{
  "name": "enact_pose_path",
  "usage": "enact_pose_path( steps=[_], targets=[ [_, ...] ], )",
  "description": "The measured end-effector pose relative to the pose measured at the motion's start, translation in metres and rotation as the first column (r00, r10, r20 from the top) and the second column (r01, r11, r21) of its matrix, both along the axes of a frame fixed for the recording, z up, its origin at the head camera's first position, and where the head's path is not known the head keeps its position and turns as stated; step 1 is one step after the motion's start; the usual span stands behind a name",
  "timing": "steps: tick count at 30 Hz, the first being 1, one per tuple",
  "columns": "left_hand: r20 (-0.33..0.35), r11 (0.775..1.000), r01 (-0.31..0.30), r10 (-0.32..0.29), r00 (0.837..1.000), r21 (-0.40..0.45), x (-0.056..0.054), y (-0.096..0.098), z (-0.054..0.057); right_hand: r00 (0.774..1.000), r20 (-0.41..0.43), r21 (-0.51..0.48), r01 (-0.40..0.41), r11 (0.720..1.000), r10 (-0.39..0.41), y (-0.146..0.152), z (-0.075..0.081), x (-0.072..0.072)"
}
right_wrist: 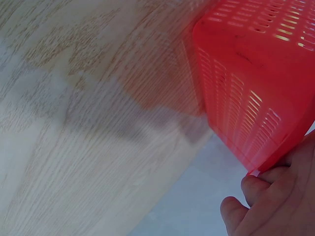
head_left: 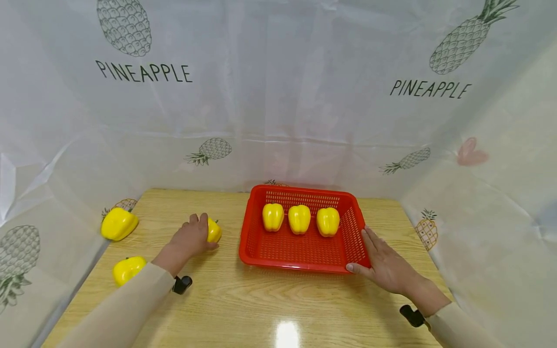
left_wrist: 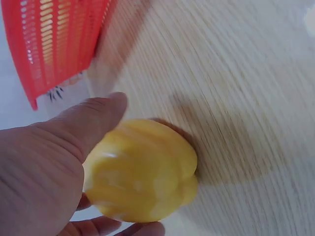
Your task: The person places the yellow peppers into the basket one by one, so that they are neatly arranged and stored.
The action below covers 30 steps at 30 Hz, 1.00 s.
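Observation:
On the left part of the table, my left hand (head_left: 190, 238) grips a yellow bell pepper (head_left: 213, 231). The left wrist view shows my thumb along one side of this pepper (left_wrist: 142, 169) and fingertips on the opposite side. My right hand (head_left: 388, 265) holds the front right corner of a red plastic basket (head_left: 296, 266), the thumb at the rim and the fingers along the outer side. In the right wrist view, fingers of that hand (right_wrist: 283, 196) bend under the basket's rim. Three yellow bell peppers (head_left: 299, 219) stand in a row inside the basket.
Two more yellow peppers lie at the table's left: one at the far edge (head_left: 119, 224), the other (head_left: 128, 269) partly behind my left sleeve. The wooden table (head_left: 261, 304) is enclosed by pale sheeting (head_left: 296, 111) printed with pineapples at the back and sides.

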<state>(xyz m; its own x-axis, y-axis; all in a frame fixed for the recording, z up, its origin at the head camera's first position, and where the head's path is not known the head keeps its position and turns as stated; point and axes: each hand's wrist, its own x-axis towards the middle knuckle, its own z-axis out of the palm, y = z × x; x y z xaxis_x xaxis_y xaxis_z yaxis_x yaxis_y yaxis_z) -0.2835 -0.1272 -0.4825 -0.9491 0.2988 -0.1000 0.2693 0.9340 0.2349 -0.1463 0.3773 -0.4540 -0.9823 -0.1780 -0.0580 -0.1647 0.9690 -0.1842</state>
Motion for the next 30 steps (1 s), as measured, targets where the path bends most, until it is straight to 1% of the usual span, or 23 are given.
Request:
enact_pose_path(
  steps=[4, 6, 9, 11, 13, 15, 17, 19, 22, 24, 25, 26, 28, 30],
  targets=[
    [0.023, 1.0, 0.008, -0.009, 1.0, 0.016, 0.004, 0.001, 0.002, 1.0, 0.008, -0.002, 0.006, 1.0, -0.006, 0.001, 0.001, 0.0],
    [0.023, 1.0, 0.018, -0.018, 1.0, 0.016, 0.006, 0.001, 0.004, 1.0, 0.002, 0.001, 0.001, 1.0, -0.001, 0.001, 0.002, 0.0],
    [0.004, 0.998, 0.051, -0.051, 0.999, -0.037, 0.007, -0.001, 0.006, 1.0, 0.0, 0.004, 0.0, 1.0, 0.0, 0.002, 0.002, 0.0],
    [-0.04, 0.99, 0.108, -0.112, 0.993, -0.096, 0.007, -0.005, 0.008, 1.0, 0.004, 0.004, 0.003, 1.0, -0.003, 0.002, 0.002, 0.0],
    [-0.088, 0.968, 0.182, -0.199, 0.976, -0.171, 0.005, -0.01, 0.009, 1.0, 0.013, 0.001, 0.01, 1.0, -0.01, 0.003, 0.002, 0.0],
    [-0.127, 0.936, 0.262, -0.297, 0.946, -0.235, 0.003, -0.014, 0.01, 1.0, 0.017, -0.001, 0.013, 1.0, -0.013, 0.003, 0.002, 0.0],
    [-0.146, 0.901, 0.325, -0.376, 0.915, -0.288, 0.0, -0.018, 0.008, 1.0, 0.018, 0.0, 0.014, 1.0, -0.014, 0.002, 0.002, 0.0],
    [-0.151, 0.87, 0.369, -0.434, 0.888, -0.327, -0.004, -0.021, 0.006, 1.0, 0.017, 0.0, 0.016, 1.0, -0.016, 0.002, 0.002, 0.001],
    [-0.144, 0.825, 0.412, -0.496, 0.856, -0.387, -0.009, -0.022, 0.001, 1.0, 0.018, -0.001, 0.018, 1.0, -0.018, 0.002, 0.002, 0.002],
    [-0.129, 0.798, 0.43, -0.523, 0.843, -0.422, -0.01, -0.021, -0.001, 1.0, 0.019, -0.003, 0.018, 1.0, -0.018, 0.001, 0.003, 0.002],
    [-0.121, 0.785, 0.436, -0.533, 0.838, -0.44, -0.011, -0.02, -0.003, 1.0, 0.017, -0.004, 0.017, 1.0, -0.017, 0.001, 0.003, 0.002],
    [-0.116, 0.778, 0.437, -0.537, 0.836, -0.452, -0.012, -0.019, -0.003, 1.0, 0.016, -0.003, 0.016, 1.0, -0.016, 0.001, 0.003, 0.002],
    [-0.113, 0.77, 0.431, -0.537, 0.836, -0.47, -0.013, -0.017, -0.005, 1.0, 0.013, -0.002, 0.011, 1.0, -0.011, 0.0, 0.002, 0.002],
    [-0.123, 0.769, 0.418, -0.532, 0.837, -0.484, -0.014, -0.014, -0.005, 1.0, 0.011, 0.003, 0.011, 1.0, -0.011, -0.001, 0.002, 0.002]
  ],
)
